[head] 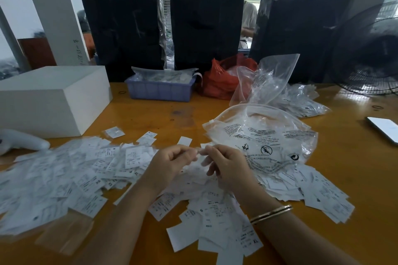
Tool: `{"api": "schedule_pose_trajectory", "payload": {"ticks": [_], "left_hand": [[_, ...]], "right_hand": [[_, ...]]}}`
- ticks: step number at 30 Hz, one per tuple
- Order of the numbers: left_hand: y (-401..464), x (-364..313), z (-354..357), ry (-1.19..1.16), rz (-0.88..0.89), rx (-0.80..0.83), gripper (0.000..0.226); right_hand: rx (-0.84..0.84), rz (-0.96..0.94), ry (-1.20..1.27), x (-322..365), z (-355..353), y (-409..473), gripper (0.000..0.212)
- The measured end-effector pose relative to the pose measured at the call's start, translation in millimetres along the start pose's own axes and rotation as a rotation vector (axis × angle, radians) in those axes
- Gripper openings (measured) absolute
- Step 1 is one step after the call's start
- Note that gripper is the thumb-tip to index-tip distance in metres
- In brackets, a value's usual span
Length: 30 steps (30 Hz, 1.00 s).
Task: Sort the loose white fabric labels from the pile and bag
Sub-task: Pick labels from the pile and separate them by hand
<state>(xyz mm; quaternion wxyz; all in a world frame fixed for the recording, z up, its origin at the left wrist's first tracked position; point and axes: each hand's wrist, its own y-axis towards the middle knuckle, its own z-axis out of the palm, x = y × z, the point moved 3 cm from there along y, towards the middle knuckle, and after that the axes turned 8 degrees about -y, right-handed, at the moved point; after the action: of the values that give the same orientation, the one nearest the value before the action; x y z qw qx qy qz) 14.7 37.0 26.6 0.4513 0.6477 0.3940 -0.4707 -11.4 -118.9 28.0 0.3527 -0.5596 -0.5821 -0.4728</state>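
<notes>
Left hand [170, 161], right hand [224, 163] both pinching one label [199, 153] above pile [86, 170]. Advice: peel singles, read size mark before dropping, keep bag [262, 135] mouth clear.

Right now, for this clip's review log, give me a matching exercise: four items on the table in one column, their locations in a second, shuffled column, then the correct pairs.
Items:
1. white box
2. blue plastic crate
3. red plastic bag
4. phone

Places:
A. at the table's right edge
B. far side, between the crate and the upright clear bag
C. left side, beyond the label pile
D. far middle, in front of the black bundles

Pairs: 1-C, 2-D, 3-B, 4-A
</notes>
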Motion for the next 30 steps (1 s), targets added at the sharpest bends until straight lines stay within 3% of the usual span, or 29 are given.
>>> {"api": "schedule_pose_trajectory", "payload": {"ticks": [6, 8, 11, 14, 22, 27, 30], "left_hand": [[3.6, 7.6, 0.0, -0.045, -0.018, -0.129, 0.008], [4.9, 9.9, -2.8, -0.144, -0.036, -0.197, 0.009], [6.3, 14.5, -7.4, -0.308, -0.099, -0.269, 0.012], [7.0, 15.1, -8.2, -0.409, -0.119, -0.284, 0.014], [7.1, 15.0, -5.5, -0.401, -0.098, -0.258, 0.020], [7.0, 15.8, -5.3, -0.433, -0.109, -0.294, 0.005], [6.1, 13.7, -7.9, -0.449, -0.116, -0.340, 0.022]], "right_hand": [[-0.015, -0.032, 0.009, -0.8, -1.1, -1.4, 0.023], [0.004, -0.126, -0.265, -1.8, -1.8, -5.1, 0.021], [0.122, -0.352, -0.886, -6.3, 7.8, -9.8, 0.041], [0.173, -0.449, -1.118, -8.6, 16.2, -10.0, 0.039], [0.058, -0.504, -1.086, -9.0, 13.6, -11.7, 0.031], [0.071, -0.552, -1.164, -9.9, 18.1, -12.9, 0.033], [0.006, -0.553, -1.072, -7.8, 13.9, -13.5, 0.031]]}}
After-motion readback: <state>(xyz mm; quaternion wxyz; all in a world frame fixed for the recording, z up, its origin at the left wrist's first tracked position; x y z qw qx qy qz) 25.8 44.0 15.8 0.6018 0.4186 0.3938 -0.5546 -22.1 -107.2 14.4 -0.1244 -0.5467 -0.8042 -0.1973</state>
